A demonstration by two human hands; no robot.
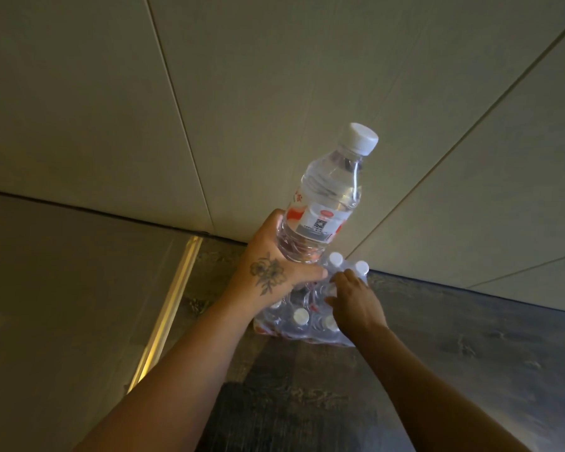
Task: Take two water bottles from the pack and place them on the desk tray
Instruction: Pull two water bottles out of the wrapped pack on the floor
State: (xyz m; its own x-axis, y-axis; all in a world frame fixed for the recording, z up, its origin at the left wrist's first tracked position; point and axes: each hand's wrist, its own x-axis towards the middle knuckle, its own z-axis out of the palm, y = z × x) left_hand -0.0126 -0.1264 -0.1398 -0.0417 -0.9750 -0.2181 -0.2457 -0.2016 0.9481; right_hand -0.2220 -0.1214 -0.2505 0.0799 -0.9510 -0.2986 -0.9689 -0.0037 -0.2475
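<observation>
left hand (271,272) grip held full bottle (323,203) low | right hand (356,301) grip loosely spread on pack (307,324) | likely heavy, slick; grasp mid-body

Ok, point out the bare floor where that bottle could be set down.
Free: dark floor right of the pack, up to the wall; also floor between pack and lit strip. Crowded: the pack, with the left hand holding the bottle and the right hand on it.
</observation>
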